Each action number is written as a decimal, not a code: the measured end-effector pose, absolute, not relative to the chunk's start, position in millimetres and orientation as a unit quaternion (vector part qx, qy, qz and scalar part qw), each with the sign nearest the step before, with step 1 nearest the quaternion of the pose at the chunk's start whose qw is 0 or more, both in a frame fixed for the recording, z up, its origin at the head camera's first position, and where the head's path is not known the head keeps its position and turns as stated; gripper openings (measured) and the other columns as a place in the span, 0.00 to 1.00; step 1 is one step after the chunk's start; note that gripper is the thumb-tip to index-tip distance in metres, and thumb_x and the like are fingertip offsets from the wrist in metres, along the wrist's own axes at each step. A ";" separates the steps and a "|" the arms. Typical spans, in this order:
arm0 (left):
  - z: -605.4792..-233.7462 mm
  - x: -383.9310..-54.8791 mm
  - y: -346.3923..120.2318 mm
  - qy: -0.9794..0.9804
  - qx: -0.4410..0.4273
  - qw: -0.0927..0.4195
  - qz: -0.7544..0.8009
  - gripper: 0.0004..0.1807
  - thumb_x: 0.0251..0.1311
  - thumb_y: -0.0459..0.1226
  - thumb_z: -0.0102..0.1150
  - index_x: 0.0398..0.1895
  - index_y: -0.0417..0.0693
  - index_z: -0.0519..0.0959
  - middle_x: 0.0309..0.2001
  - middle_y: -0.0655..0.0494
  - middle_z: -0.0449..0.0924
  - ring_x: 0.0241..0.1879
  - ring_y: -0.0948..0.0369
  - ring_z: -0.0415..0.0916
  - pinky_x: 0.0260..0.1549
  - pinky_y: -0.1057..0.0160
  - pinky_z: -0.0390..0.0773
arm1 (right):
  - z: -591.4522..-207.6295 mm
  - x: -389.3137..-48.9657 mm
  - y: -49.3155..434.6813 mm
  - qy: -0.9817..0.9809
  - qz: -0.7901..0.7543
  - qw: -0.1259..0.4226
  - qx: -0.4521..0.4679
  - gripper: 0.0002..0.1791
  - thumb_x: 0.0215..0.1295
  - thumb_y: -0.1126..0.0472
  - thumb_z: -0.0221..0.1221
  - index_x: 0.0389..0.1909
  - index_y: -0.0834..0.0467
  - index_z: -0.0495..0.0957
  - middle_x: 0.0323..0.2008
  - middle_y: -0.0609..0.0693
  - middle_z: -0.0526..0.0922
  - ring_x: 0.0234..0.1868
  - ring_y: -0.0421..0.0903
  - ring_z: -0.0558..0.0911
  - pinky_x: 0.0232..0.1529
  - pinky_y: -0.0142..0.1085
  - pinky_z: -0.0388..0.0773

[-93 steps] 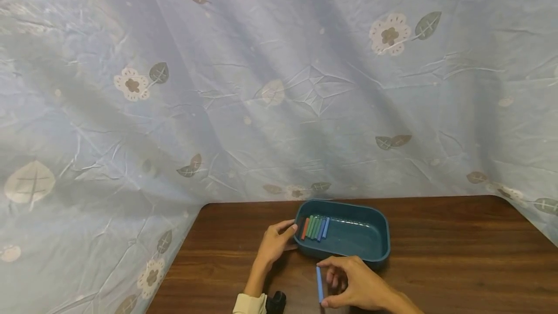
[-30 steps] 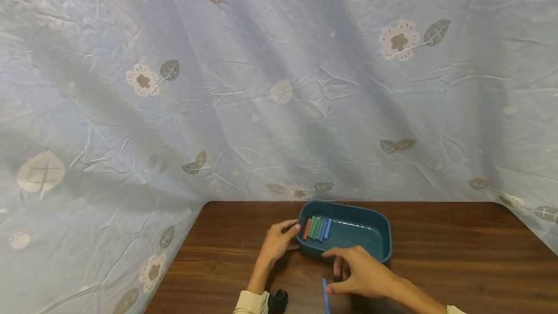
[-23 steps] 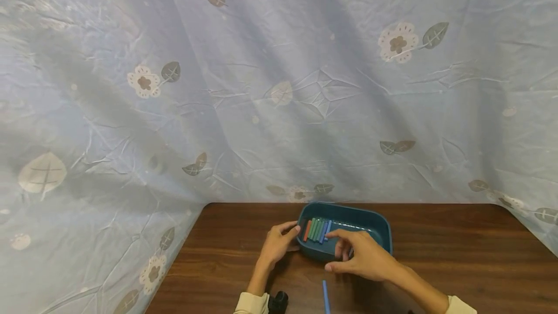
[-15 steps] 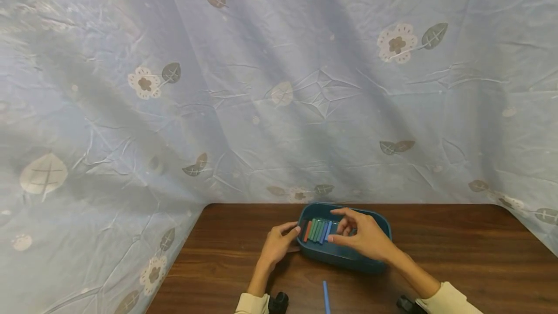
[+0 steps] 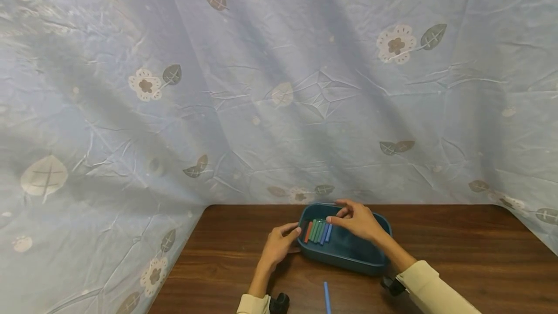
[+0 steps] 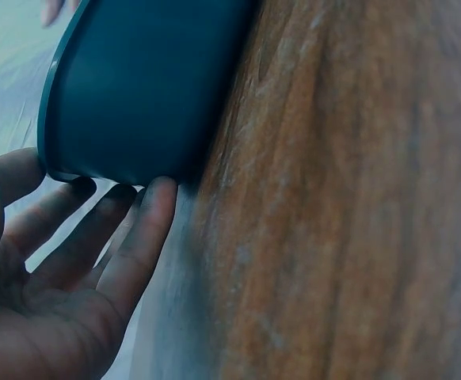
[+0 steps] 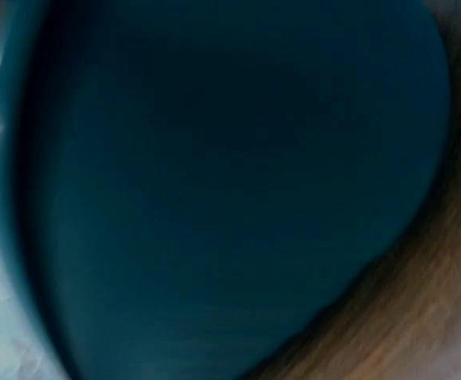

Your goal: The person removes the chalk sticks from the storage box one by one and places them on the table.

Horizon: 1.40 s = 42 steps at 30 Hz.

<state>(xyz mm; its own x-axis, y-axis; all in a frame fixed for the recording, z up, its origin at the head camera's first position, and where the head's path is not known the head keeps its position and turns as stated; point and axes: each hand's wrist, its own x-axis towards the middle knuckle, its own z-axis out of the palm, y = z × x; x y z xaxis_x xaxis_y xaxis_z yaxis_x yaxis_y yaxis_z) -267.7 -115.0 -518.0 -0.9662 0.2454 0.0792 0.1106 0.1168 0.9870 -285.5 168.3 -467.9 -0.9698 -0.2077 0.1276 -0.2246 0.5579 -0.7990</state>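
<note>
A teal tub (image 5: 340, 259) stands on the wooden table. Along its left end lie a red stick (image 5: 308, 232), several green sticks (image 5: 317, 231) and blue sticks (image 5: 329, 232), chalk-like, side by side. My left hand (image 5: 277, 246) touches the tub's left end; in the left wrist view its fingertips rest against the outer wall, thumb at the rim. My right hand (image 5: 359, 222) is over the tub with nothing held, thumb near the far ends of the blue sticks, index finger overlapping the back rim. The right wrist view is mostly filled by the tub's dark wall (image 7: 215, 198).
One more blue stick (image 5: 327, 297) lies on the table in front of the tub, cut off by the lower frame edge. Black wrist cameras (image 5: 279, 303) sit at both cuffs. A pale patterned curtain (image 5: 279, 110) hangs right behind the table (image 5: 457, 246).
My right hand pinched a blue stick upright before the tub, laid it on the table, let go and moved forward over the tub toward its back rim. My left hand stays at the tub.
</note>
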 end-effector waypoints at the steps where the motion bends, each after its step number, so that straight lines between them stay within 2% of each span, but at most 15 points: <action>1: -518.1 -267.7 -115.1 0.749 0.118 0.051 0.651 0.27 0.78 0.44 0.61 0.70 0.34 0.78 0.62 0.27 0.82 0.54 0.39 0.89 0.47 0.47 0.94 | -470.1 -288.2 169.0 -0.884 0.451 0.009 0.119 0.44 0.66 0.39 0.73 0.75 0.60 0.73 0.45 0.48 0.90 0.44 0.42 0.86 0.44 0.38 0.88; 7: -518.4 -268.4 -115.1 0.764 0.112 0.049 0.634 0.26 0.78 0.45 0.62 0.70 0.37 0.79 0.62 0.30 0.83 0.57 0.43 0.88 0.47 0.52 0.94 | -480.5 -298.7 169.4 -0.887 0.446 -0.011 0.123 0.44 0.68 0.40 0.72 0.75 0.63 0.73 0.43 0.48 0.91 0.44 0.44 0.87 0.44 0.39 0.87; 13: -518.3 -269.3 -114.9 0.789 0.109 0.030 0.604 0.24 0.78 0.46 0.61 0.68 0.40 0.82 0.60 0.36 0.87 0.59 0.47 0.87 0.54 0.50 0.92 | -489.3 -305.8 166.0 -0.878 0.457 -0.033 0.137 0.43 0.67 0.43 0.73 0.73 0.65 0.74 0.42 0.50 0.91 0.39 0.49 0.87 0.37 0.38 0.86; 16: -518.6 -268.0 -115.2 0.777 0.110 0.032 0.619 0.25 0.78 0.45 0.61 0.68 0.37 0.81 0.61 0.34 0.86 0.58 0.45 0.87 0.52 0.47 0.92 | -497.2 -309.0 165.5 -0.879 0.456 -0.038 0.136 0.42 0.66 0.43 0.74 0.71 0.66 0.75 0.41 0.50 0.90 0.37 0.48 0.87 0.35 0.38 0.86; 18: -518.0 -267.1 -115.1 0.760 0.111 0.042 0.639 0.26 0.78 0.44 0.61 0.70 0.35 0.79 0.62 0.31 0.84 0.56 0.42 0.88 0.48 0.47 0.94 | -501.8 -310.2 164.8 -0.884 0.445 -0.038 0.137 0.41 0.65 0.44 0.75 0.70 0.66 0.76 0.40 0.50 0.91 0.36 0.46 0.87 0.36 0.37 0.86; 23: -515.5 -265.9 -115.5 0.742 0.109 0.054 0.660 0.27 0.78 0.43 0.62 0.71 0.32 0.77 0.63 0.27 0.81 0.54 0.39 0.89 0.48 0.47 0.94 | -505.8 -309.5 161.5 -0.894 0.423 -0.043 0.138 0.43 0.60 0.45 0.78 0.68 0.68 0.77 0.38 0.49 0.90 0.34 0.43 0.86 0.36 0.37 0.87; 31: -513.8 -265.6 -116.2 0.746 0.109 0.049 0.655 0.25 0.78 0.42 0.62 0.69 0.33 0.79 0.63 0.28 0.82 0.57 0.41 0.87 0.48 0.46 0.93 | -503.8 -306.4 159.3 -0.903 0.403 -0.033 0.145 0.44 0.56 0.48 0.82 0.66 0.69 0.78 0.35 0.47 0.89 0.36 0.42 0.86 0.42 0.44 0.91; 42: -514.5 -265.1 -117.8 0.752 0.119 0.049 0.647 0.26 0.78 0.42 0.61 0.70 0.32 0.78 0.62 0.27 0.82 0.59 0.38 0.86 0.49 0.43 0.93 | -504.1 -304.2 157.6 -0.919 0.371 -0.047 0.127 0.45 0.50 0.50 0.84 0.65 0.69 0.80 0.34 0.47 0.86 0.34 0.42 0.82 0.40 0.41 0.87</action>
<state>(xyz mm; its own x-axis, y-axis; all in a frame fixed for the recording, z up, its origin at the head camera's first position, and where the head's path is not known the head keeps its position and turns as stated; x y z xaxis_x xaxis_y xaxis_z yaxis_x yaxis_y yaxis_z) -265.1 -117.8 -514.5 -0.9671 0.2415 0.0802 0.1153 0.1349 0.9841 -304.2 157.6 -504.1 -0.9632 -0.2685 0.0075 -0.1984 0.6921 -0.6940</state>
